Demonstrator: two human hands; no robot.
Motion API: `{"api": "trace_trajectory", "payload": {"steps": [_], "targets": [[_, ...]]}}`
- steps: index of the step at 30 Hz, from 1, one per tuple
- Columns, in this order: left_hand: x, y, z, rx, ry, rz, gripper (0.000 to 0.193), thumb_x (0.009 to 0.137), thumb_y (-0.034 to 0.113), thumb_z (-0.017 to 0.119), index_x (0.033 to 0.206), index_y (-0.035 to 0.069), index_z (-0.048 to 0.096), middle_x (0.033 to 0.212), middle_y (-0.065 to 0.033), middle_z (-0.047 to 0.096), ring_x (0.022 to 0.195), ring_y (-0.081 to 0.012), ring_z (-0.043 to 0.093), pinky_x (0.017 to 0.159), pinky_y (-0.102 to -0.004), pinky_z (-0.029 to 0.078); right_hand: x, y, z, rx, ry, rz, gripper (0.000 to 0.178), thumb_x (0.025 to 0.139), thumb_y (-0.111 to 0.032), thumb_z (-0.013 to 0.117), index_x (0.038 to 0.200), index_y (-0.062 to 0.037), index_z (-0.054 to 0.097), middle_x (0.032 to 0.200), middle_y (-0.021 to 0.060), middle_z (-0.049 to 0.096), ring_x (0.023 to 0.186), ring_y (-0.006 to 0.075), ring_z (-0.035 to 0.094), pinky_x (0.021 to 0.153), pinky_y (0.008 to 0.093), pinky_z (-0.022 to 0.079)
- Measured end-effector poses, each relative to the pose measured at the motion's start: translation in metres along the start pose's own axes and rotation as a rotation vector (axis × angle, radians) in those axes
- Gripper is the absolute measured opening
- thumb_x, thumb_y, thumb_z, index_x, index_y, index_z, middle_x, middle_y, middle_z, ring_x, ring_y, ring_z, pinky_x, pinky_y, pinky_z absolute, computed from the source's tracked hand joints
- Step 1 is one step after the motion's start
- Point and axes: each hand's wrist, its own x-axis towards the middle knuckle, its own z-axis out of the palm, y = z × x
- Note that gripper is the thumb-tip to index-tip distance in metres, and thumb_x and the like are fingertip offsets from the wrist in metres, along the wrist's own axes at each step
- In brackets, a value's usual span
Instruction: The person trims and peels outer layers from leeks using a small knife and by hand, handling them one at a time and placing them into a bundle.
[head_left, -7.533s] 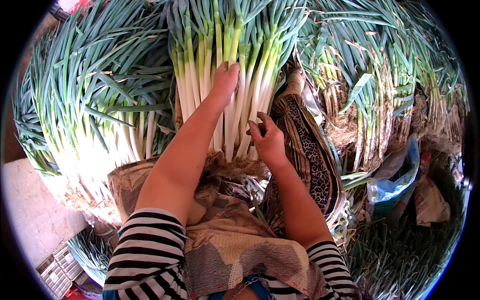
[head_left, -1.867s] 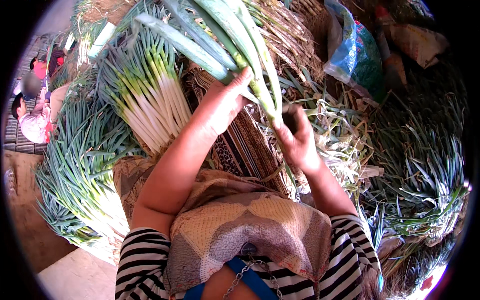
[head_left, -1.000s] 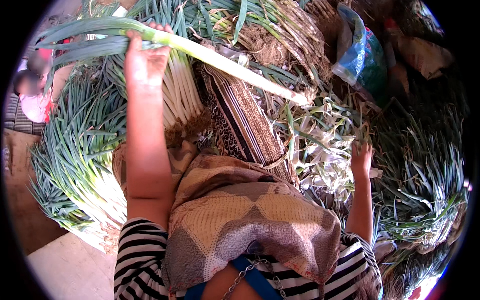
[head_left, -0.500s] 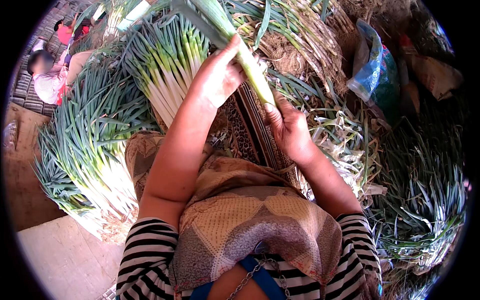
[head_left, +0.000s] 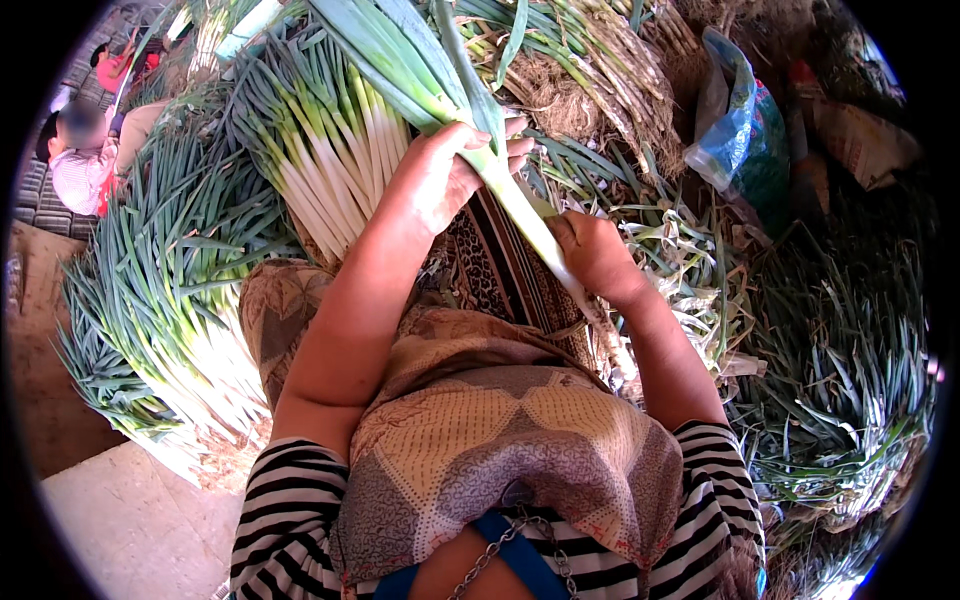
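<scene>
A long green onion [head_left: 535, 228] slants across in front of me, its green leaves toward the far left and its pale root end toward my lap. My left hand [head_left: 450, 175] is closed round it where the leaves meet the stalk, some fingertips sticking out on the far side. Close against the lower stalk, my right hand [head_left: 597, 255] has its fingers curled in. A strip of outer leaf [head_left: 537, 202] stands off the stalk and runs into that hand; the fingertips are hidden.
Trimmed green onions lie in bundles [head_left: 320, 150] and a large pile [head_left: 180, 310] at left. Untrimmed, rooty ones [head_left: 590, 90] are at the back. Peeled scraps [head_left: 690, 270] and dark leaves [head_left: 830, 370] lie at right, below a blue plastic bag [head_left: 740, 140]. Another person [head_left: 80, 170] sits far left.
My right hand has moved down and right along the stalk, with the leaf strip now split away from it. The green onion's root end has come into view and its leaves show more fully.
</scene>
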Motion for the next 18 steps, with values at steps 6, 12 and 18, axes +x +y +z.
{"api": "trace_trajectory", "payload": {"steps": [6,12,18], "targets": [[0.007,0.007,-0.002,-0.202,-0.028,0.181,0.038,0.077,0.04,0.06,0.089,0.006,0.049,0.075,-0.0056,0.055,0.065,-0.0138,0.052,0.062,-0.0276,0.046,0.016,0.024,0.014,1.224,0.264,0.499,0.034,0.09,-0.028,0.044,0.107,0.0005,0.053,0.101,0.0105,0.059,0.089,0.0197,0.056,0.078,0.0306,0.044],[0.006,0.043,-0.007,-0.299,0.161,0.388,0.038,0.078,0.044,0.057,0.07,0.011,0.041,0.056,0.0041,0.041,0.045,-0.0067,0.037,0.04,-0.0205,0.033,0.018,0.031,-0.03,1.975,0.031,0.047,0.022,0.089,-0.028,0.041,0.09,-0.0063,0.048,0.06,0.0004,0.041,0.05,0.0131,0.039,0.047,0.0264,0.035],[-0.001,0.08,-0.092,-0.45,0.259,0.464,0.04,0.082,0.043,0.052,0.062,0.01,0.041,0.051,0.0039,0.039,0.041,-0.0066,0.034,0.039,-0.0209,0.034,-0.017,0.049,-0.094,0.96,0.315,0.412,0.017,0.087,-0.02,0.035,0.077,-0.0108,0.045,0.051,-0.0034,0.032,0.039,0.0084,0.028,0.037,0.0234,0.021]]}}
